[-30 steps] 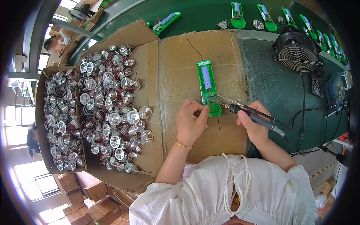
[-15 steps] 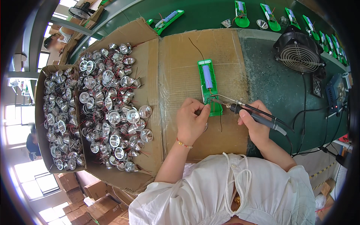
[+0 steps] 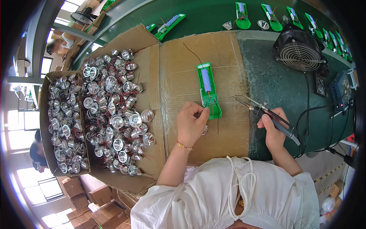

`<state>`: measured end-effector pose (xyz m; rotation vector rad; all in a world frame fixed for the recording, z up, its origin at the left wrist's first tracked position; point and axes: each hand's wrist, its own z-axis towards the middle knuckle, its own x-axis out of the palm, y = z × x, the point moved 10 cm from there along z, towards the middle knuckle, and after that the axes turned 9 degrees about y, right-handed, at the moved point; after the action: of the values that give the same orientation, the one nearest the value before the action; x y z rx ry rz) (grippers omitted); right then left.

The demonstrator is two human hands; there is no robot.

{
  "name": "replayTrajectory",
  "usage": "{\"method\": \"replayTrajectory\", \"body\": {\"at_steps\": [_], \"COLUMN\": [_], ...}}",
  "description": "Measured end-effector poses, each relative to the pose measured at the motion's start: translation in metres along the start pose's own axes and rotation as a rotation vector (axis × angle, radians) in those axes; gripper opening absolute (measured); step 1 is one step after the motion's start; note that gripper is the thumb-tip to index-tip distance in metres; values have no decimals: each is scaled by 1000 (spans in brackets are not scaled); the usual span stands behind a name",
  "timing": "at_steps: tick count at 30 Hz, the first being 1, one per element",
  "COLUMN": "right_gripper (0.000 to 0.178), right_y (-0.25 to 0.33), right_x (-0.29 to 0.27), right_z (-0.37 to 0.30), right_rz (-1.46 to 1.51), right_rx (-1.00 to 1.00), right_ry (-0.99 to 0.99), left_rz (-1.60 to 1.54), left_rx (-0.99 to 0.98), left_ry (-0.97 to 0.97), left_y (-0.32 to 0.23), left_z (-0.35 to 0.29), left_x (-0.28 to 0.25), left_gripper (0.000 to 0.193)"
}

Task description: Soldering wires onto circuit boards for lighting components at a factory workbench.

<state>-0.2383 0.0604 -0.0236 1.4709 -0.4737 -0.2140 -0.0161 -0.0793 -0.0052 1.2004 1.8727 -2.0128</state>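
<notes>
On the cardboard sheet (image 3: 181,84) lies a green plastic housing (image 3: 215,111) with a purple battery cell (image 3: 206,80), a green circuit board and thin dark wires. At the board's left edge, the thumb and fingers of my left hand (image 3: 191,123) are pinched together; what they hold is hidden. A shiny reflector (image 3: 205,130) peeks out under that hand. My right hand (image 3: 273,131) grips a soldering iron (image 3: 283,128) with a thin metal tube along its shaft. The iron's tip is to the right of the housing, apart from it.
To the left, cardboard boxes (image 3: 152,110) hold many silver reflectors with red wires. A black fan (image 3: 299,51) and a blue soldering station (image 3: 340,91) stand at the right. Several green housings (image 3: 243,21) line the far bench. Two people are in the left background.
My right hand has drawn the soldering iron away from the circuit board to the right. My left hand stays at the housing, which has shifted slightly left in view.
</notes>
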Motion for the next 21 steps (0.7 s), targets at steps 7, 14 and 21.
{"method": "replayTrajectory", "body": {"at_steps": [7,14,21], "right_gripper": [11,11,13], "right_y": [0,-17,-15], "right_x": [-28,-39,-30], "right_z": [2,9,11], "right_rz": [-71,-64,-18], "right_rx": [-18,59,125], "right_ry": [-71,-103,-56], "left_rz": [163,450,578], "left_rx": [-162,64,326], "left_ry": [120,103,-200], "left_y": [-7,-48,-58], "left_z": [-4,135,305], "left_x": [-13,3,-27], "left_gripper": [19,17,28]}}
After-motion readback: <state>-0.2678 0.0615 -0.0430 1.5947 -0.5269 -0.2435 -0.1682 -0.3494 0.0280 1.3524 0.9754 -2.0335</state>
